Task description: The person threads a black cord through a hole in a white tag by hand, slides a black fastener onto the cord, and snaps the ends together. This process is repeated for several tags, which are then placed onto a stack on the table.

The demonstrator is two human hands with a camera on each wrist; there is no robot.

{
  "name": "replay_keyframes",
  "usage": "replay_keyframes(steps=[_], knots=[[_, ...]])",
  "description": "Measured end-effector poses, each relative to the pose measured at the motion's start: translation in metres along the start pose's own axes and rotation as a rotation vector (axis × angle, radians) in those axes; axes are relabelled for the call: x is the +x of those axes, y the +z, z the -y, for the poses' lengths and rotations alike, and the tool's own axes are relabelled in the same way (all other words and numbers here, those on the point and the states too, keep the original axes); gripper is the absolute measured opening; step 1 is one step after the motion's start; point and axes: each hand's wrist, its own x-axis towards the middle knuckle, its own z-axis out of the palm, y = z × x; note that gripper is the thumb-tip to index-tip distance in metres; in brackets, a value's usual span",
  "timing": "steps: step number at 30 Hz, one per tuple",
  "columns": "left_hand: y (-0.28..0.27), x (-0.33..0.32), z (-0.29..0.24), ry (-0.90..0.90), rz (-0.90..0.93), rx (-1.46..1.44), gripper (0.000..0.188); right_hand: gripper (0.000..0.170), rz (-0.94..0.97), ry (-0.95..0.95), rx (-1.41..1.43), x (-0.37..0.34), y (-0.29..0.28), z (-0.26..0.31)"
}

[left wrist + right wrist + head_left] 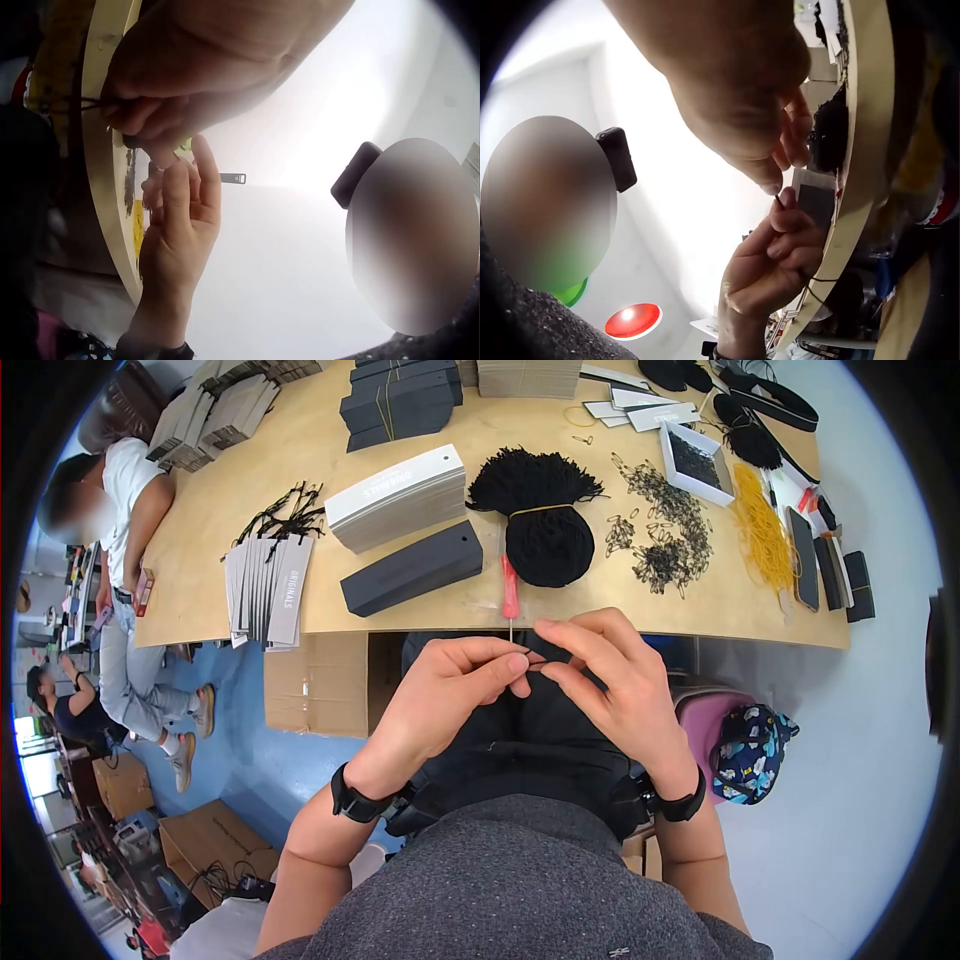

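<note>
My left hand (pixel 460 682) pinches a thin black cord (pixel 779 201) between thumb and index finger, over my lap by the table's near edge. A length of that cord trails past the left hand in the right wrist view. From the right, my right hand (pixel 612 672) meets it, its thumb and a fingertip pinching the cord close to the left fingertips. Its index finger stands bent above. Just beyond the hands, a tool with a red handle (pixel 510 595) and thin metal shaft lies at the table edge. A black cord bundle (pixel 548 545), banded in yellow, lies behind it.
Grey hang tags (pixel 268 590) with black cords lie left, beside a light tag stack (pixel 398 495) and a dark stack (pixel 412 568). Small black pins (pixel 672 555), yellow rubber bands (pixel 762 530) and a phone (pixel 802 560) lie right. A person (pixel 130 510) sits at left.
</note>
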Motion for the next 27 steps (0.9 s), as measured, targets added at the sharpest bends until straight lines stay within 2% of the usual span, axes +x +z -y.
replay_keyframes(steps=[4, 9, 13, 15, 18, 24, 27], knots=[[0.0, -0.005, -0.004, -0.04, 0.0, 0.175, 0.023, 0.024, 0.068, -0.114, -0.025, -0.002, 0.002, -0.013], [0.004, -0.004, 0.003, 0.037, -0.048, 0.09, 0.018, 0.016, 0.066, -0.002, -0.01, -0.009, 0.007, -0.009], [0.003, -0.004, 0.014, 0.105, -0.082, 0.137, 0.014, 0.012, 0.001, 0.078, -0.093, -0.008, -0.003, -0.021], [0.001, -0.006, 0.016, 0.13, -0.166, 0.073, 0.011, 0.01, -0.175, 0.226, -0.416, -0.01, -0.017, -0.037], [0.001, -0.006, 0.018, 0.112, -0.183, 0.052, 0.01, 0.012, -0.275, 0.354, -0.571, -0.013, -0.034, -0.057], [0.002, -0.005, 0.024, 0.115, -0.181, 0.003, 0.011, 0.007, -0.304, 0.261, -0.625, -0.01, -0.034, -0.073], [0.004, -0.005, 0.025, 0.11, -0.175, 0.007, 0.012, 0.008, -0.267, 0.278, -0.655, -0.007, -0.035, -0.074]])
